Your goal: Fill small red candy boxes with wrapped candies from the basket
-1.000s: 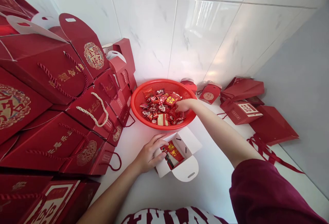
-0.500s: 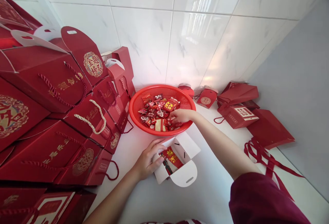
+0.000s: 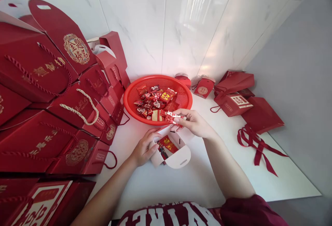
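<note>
My left hand (image 3: 145, 149) grips the left wall of a small open gift box (image 3: 178, 158), white inside, its rounded handle flap folded out towards me. Inside the box lies a red packet (image 3: 168, 144) with gold print, beside something dark that I cannot make out. Over the box's far edge, my right hand (image 3: 195, 123) pinches a red-and-white wrapped candy (image 3: 171, 116) between thumb and fingers; whether it holds more than one is unclear. Just behind stands a red plastic basket (image 3: 126, 103) with many wrapped sweets (image 3: 155, 104) in it.
Stacked red gift boxes (image 3: 62, 112) with rope handles fill the left side. At the right back are a small red box (image 3: 204, 87), a larger red box (image 3: 232, 105), a red bag (image 3: 261, 114) and a loose ribbon (image 3: 259, 146). A tiled wall (image 3: 135, 22) closes off the rear.
My right hand has come out of the basket towards me with a wrapped candy and is now above the box's far edge. My left hand still holds the box. The camera view has shifted.
</note>
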A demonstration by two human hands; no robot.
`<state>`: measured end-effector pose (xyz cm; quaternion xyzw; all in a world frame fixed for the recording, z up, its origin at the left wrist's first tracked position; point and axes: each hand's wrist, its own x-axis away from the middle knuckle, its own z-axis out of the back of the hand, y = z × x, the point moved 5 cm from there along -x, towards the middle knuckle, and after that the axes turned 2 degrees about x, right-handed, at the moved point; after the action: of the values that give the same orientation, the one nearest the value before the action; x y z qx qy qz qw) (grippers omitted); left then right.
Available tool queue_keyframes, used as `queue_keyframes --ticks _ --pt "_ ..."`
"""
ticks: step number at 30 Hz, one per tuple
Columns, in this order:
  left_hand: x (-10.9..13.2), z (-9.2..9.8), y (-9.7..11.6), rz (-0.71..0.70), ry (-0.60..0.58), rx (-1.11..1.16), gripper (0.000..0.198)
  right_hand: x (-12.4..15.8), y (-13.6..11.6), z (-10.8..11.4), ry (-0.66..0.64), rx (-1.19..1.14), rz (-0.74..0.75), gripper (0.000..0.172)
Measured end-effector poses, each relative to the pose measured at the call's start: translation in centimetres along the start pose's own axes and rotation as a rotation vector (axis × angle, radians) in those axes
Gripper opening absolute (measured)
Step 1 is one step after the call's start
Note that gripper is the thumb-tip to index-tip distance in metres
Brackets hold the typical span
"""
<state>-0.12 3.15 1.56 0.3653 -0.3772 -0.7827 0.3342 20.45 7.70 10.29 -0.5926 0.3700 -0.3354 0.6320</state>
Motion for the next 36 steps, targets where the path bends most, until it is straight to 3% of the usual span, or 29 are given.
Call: queue_keyframes --ticks 3,6,9,12,15,18,21,26,30,34,36 --pt "0.0 -0.1 0.3 -0.009 -0.012 -0.005 0.036 1.2 0.1 0.5 0.119 0.083 0.009 0.032" --pt "0.1 -0.4 0.7 -0.019 -0.029 -0.015 0.036 2.5 -1.0 0.8 0.17 0.287 0.116 0.024" --pt "0.1 -0.6 0.9 -0.033 -0.033 -0.017 0.037 3.5 -2.2 -0.4 0.036 0.56 0.187 0.012" --pt "0.1 -0.6 1.0 -0.036 -0.041 -0.028 0.037 3.8 -2.3 -2.4 -0.147 0.786 0.234 0.025" --pt "0.2 -0.4 1.1 -0.034 -0.036 -0.048 0.037 3.5 -1.8 -3.5 -0.143 1.049 0.252 0.025" --pt "0.4 -0.2 1.2 -0.037 -0.039 -0.082 0.036 3.3 -1.0 -3.7 -0.176 1.218 0.163 0.019" --pt "0.5 -0.2 1.2 -0.031 -0.046 -0.104 0.036 3.7 -1.0 -3.4 -0.22 1.22 0.121 0.016" --pt "0.5 -0.3 1.0 -0.015 -0.05 -0.101 0.037 4.2 -1.6 -2.8 -0.156 1.17 0.109 0.016" --pt "0.6 -0.3 1.0 -0.01 -0.047 -0.097 0.038 3.9 -2.5 -2.8 -0.15 1.009 0.216 0.017" --pt "0.6 -0.2 1.0 0.005 -0.05 -0.1 0.037 0.7 -3.1 -1.5 -0.066 0.792 0.283 0.02" --pt "0.7 -0.1 1.0 0.014 -0.049 -0.101 0.037 -2.3 -2.1 -1.2 -0.16 0.722 0.188 0.029"
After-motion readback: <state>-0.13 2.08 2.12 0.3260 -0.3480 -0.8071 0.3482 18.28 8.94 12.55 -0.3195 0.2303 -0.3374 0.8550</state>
